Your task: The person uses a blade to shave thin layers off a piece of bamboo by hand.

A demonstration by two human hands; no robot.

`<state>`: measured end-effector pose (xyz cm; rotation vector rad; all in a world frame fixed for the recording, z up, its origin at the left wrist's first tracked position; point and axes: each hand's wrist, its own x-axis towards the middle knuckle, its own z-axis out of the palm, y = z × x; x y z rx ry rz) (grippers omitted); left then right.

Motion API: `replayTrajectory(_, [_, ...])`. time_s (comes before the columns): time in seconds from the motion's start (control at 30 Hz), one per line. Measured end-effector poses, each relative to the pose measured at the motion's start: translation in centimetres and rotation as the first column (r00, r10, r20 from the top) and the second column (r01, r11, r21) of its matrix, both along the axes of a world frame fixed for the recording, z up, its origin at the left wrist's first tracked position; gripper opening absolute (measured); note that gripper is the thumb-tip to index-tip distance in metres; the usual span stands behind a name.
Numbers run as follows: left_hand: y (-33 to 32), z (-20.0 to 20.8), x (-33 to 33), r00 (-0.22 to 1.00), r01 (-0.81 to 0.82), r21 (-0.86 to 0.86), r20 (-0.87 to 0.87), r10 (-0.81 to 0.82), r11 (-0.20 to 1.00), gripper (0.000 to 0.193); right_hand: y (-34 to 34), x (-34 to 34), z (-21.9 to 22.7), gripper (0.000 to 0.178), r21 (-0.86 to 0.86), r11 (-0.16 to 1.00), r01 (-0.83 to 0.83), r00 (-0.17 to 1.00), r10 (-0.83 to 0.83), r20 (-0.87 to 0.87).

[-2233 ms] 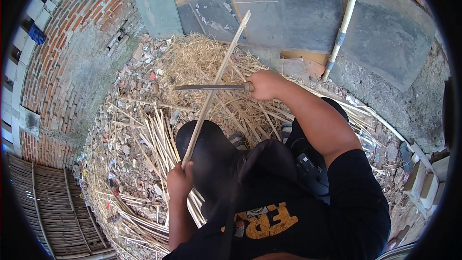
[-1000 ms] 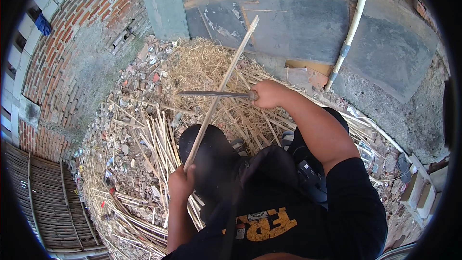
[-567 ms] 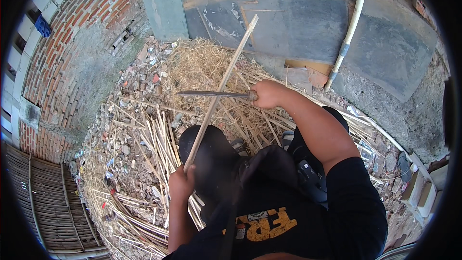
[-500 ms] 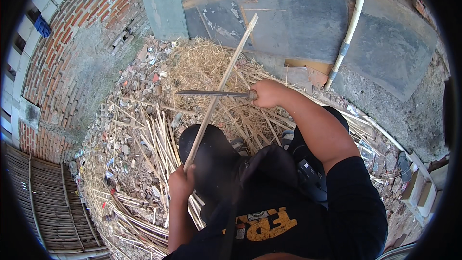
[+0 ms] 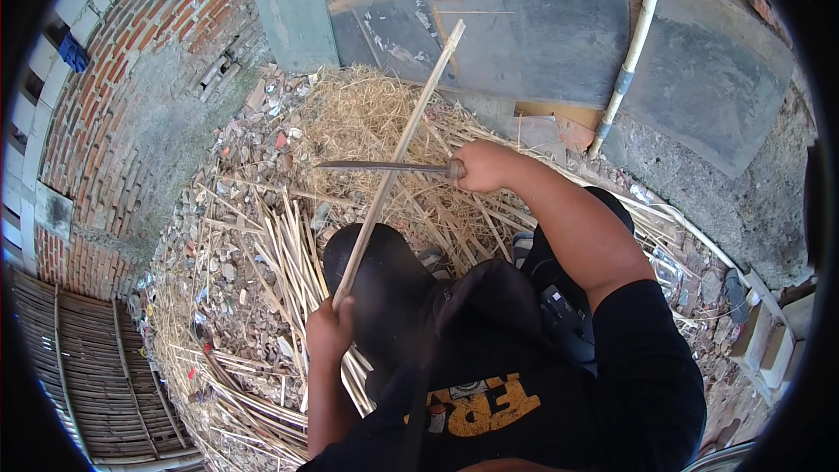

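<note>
Left hand point(image 5: 330, 330) grips long, pale woody strip point(image 5: 375, 210); right hand point(image 5: 481, 166) grips dull, narrow-bladed metal knife point(image 5: 363, 165).

The stick point(image 5: 383, 193) is pale tan with darker streaks along its grain. The knife point(image 5: 367, 165) shows a dark grey blade and a brown handle point(image 5: 455, 170). Shavings point(image 5: 354, 114) are straw yellow; the bundled strips point(image 5: 293, 249) are cream to light tan. The shirt point(image 5: 568, 415) is black with a worn, yellow-orange print point(image 5: 489, 411). The pipe point(image 5: 643, 26) is off-white, with a grey band point(image 5: 623, 81). The brick wall point(image 5: 87, 135) is orange-red, coursed, with grey patches. The panel point(image 5: 568, 44) is blotchy blue-grey; the cloth point(image 5: 72, 52) is blue.
</note>
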<state>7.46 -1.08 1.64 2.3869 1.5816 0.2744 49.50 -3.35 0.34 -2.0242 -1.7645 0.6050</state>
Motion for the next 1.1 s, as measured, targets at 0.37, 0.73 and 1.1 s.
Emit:
replayTrajectory(0.37, [0.3, -0.3, -0.2, 1.0, 0.012, -0.014, 0.029, -0.011, 1.0, 0.052, -0.1, -0.1, 0.7, 0.03, -0.02, 1.0, -0.002, 1.0, 0.002, 0.001])
replayTrajectory(0.73, [0.1, -1.1, -0.6, 0.994, 0.015, 0.006, 0.106, -0.015, 1.0, 0.045, -1.5, -2.3, 3.9, 0.03, -0.027, 0.994, -0.104, 0.987, 0.107, 0.123])
replayTrajectory(1.1, [-0.1, -0.1, 0.0, 0.987, -0.004, -0.059, 0.161, 0.014, 0.998, 0.045, -0.4, -2.7, 2.4, 0.03, -0.072, 0.997, -0.025, 0.999, 0.028, 0.047])
